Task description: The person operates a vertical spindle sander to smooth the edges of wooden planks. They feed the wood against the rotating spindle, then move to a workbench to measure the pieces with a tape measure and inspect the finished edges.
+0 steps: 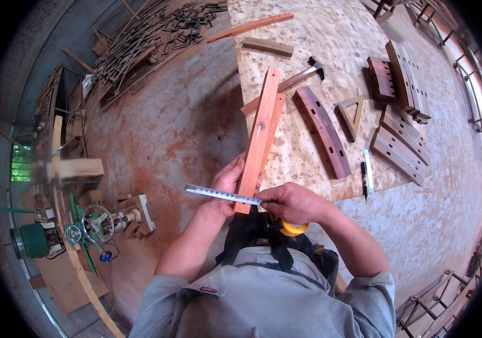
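My left hand (228, 183) is closed around the lower part of a long reddish wooden bar (259, 127), which has small holes near its ends. A second reddish bar (274, 118) lies partly hidden behind it, and its lower end is out of sight. My right hand (296, 203) grips a tape measure with a yellow case (294, 229) hanging below the fingers. Its pulled-out white blade (212, 192) crosses the front bar near its lower end and sticks out past it to the left, passing in front of my left hand.
On the worktable (286, 135) lie a hammer (318, 69), a dark slotted curved piece (325, 135), a triangular square (354, 115), a pen (364, 180) and several slotted boards (404, 152). At left stands a machine with a handwheel (97, 223); metal clamps (179, 28) lie behind.
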